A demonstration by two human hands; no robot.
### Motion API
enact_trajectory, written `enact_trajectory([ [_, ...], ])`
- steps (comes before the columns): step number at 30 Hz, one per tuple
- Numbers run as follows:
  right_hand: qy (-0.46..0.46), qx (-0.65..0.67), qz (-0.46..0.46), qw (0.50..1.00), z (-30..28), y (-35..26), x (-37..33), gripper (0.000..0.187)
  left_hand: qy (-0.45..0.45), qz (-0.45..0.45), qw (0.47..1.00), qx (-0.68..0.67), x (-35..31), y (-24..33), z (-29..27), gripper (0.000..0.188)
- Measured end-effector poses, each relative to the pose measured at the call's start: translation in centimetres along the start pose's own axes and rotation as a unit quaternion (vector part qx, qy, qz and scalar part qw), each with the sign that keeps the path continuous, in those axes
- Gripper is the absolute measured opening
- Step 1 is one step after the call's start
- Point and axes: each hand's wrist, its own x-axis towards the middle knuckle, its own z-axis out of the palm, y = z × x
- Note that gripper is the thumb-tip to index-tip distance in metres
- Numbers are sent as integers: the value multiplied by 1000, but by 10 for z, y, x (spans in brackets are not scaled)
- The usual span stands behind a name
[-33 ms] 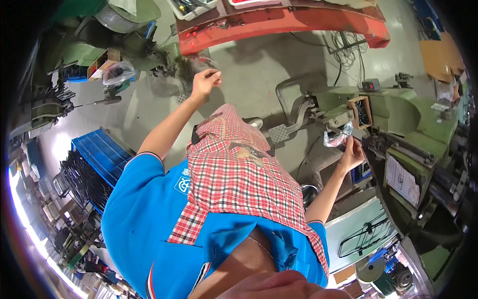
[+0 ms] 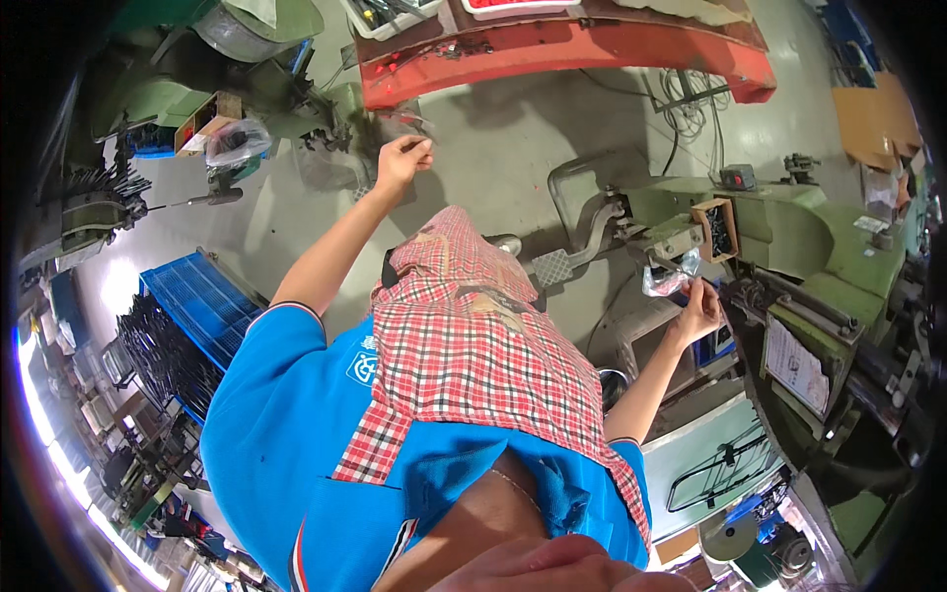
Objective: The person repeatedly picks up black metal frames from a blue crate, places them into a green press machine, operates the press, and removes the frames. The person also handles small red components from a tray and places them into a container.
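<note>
My left hand (image 2: 402,163) is raised above the floor at left centre, thumb and fingers pressed together in a pinch. Whatever it may hold is too small to make out. Just beyond it is a thin reddish, blurred thing (image 2: 402,120); I cannot tell whether they touch. On the right, my right hand (image 2: 698,312) is closed with its fingertips together beside a clear plastic bag (image 2: 663,281) on the green machine (image 2: 789,222). Its fingertips partly overlap the bag's edge, and what they hold is hidden. A small open box (image 2: 715,229) of dark parts sits just beyond.
Ahead stands a red bench (image 2: 572,47) with white trays (image 2: 400,22) on it. A metal foot pedal (image 2: 552,266) juts out low before the machine. Loose cables (image 2: 691,109) lie on the floor at right. A blue crate (image 2: 202,306) and dark rods (image 2: 158,350) are at left.
The whole view has shifted very slightly. My left hand has moved a touch to the left, and my right hand slightly down. Both stay closed.
</note>
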Motion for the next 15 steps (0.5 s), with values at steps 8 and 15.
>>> enact_trajectory([
  [8, -27, 306, 210, 928, -21, 21, 6, 24, -25, 57, 997, 43, 153, 24, 39, 13],
  [15, 49, 46, 11, 998, 3, 16, -3, 5, 48, 56, 996, -41, 232, 21, 86, 19],
])
